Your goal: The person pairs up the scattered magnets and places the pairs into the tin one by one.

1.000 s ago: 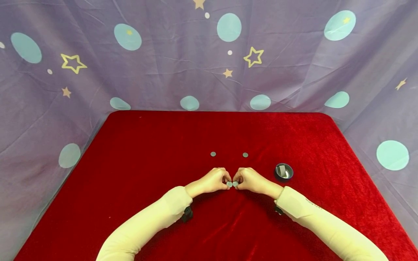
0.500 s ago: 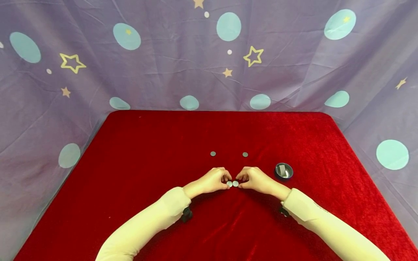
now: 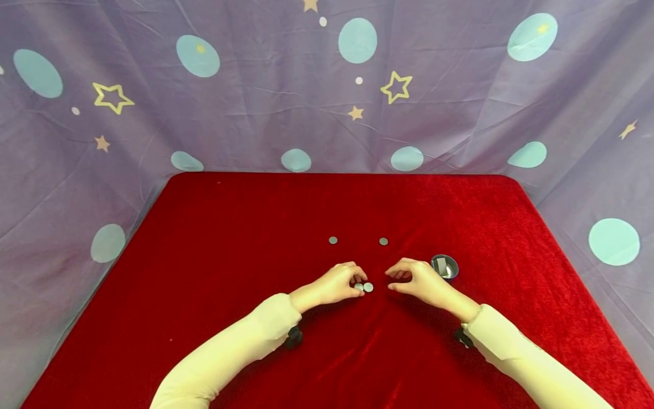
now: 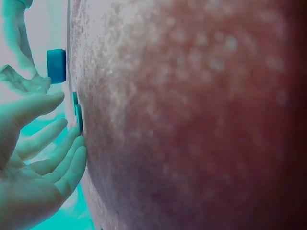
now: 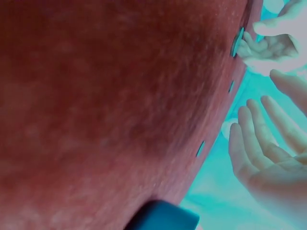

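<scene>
1. Two pale discs lie side by side on the red-covered counter (image 3: pixel 255 227) in front of the person: the first near disc (image 3: pixel 359 287) at 9 o'clock of the second near disc (image 3: pixel 368 287). Whether their edges touch I cannot tell.
2. The left hand (image 3: pixel 338 283) is at 9 o'clock of this pair. Its grip is apart, thumb and fingers spread in the left wrist view, with the fingertips right by the first near disc. Actual contact cannot be told.
3. The right hand (image 3: pixel 421 282) is at 3 o'clock of the pair, apart from both discs. Its grip is also apart, the fingers extended and holding nothing, as the right wrist view shows.
4. Seen from the pair, the first far disc (image 3: pixel 333 240) lies at 11 o'clock and the second far disc (image 3: pixel 384 241) at 1 o'clock, both flat and well apart from each other.
5. At 2 o'clock of the right hand, just beside its wrist side, stands a small dark bowl (image 3: pixel 453 266) with a pale rectangular piece (image 3: pixel 441 265) in it.
6. At 12 o'clock, beyond the counter's far edge, hangs a purple curtain (image 3: pixel 255 102) with stars and pale blue ovals.
</scene>
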{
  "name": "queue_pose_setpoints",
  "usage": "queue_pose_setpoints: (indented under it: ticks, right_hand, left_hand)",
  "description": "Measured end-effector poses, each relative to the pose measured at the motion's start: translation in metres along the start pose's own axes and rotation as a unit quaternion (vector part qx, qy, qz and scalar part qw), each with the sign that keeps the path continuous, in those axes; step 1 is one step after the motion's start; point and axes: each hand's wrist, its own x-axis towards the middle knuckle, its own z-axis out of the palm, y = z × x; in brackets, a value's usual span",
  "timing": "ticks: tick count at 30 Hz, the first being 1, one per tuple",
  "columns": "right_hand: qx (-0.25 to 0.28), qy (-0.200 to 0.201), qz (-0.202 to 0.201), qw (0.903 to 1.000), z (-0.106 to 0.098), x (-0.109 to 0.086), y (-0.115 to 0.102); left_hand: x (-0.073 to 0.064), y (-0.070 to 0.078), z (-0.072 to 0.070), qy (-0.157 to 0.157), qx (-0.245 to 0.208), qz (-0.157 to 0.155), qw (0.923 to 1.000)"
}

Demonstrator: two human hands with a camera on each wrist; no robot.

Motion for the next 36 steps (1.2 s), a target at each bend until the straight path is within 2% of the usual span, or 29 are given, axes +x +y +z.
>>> queue_pose_setpoints:
  ticks: [8, 15, 21, 36]
  right_hand:
    - [-0.002, 0.029, 0.009, 0.9995, -0.013, -0.016, 0.003]
    - [-0.031, 0.058, 0.018, 0.9977, -0.027, -0.029, 0.007]
    - [-0.028, 0.093, 0.024, 0.9950, -0.038, -0.037, 0.010]
    - [-0.065, 0.132, 0.041, 0.9883, -0.056, -0.056, 0.016]
  left_hand:
    - [0.003, 0.004, 0.004, -0.004, 0.013, -0.002, 0.9999]
    - [0.006, 0.003, 0.009, -0.002, 0.033, -0.009, 0.9994]
    - [0.008, 0.003, 0.010, 0.007, 0.049, 0.000, 0.9988]
    - [0.012, 0.006, 0.012, 0.020, 0.062, 0.011, 0.9978]
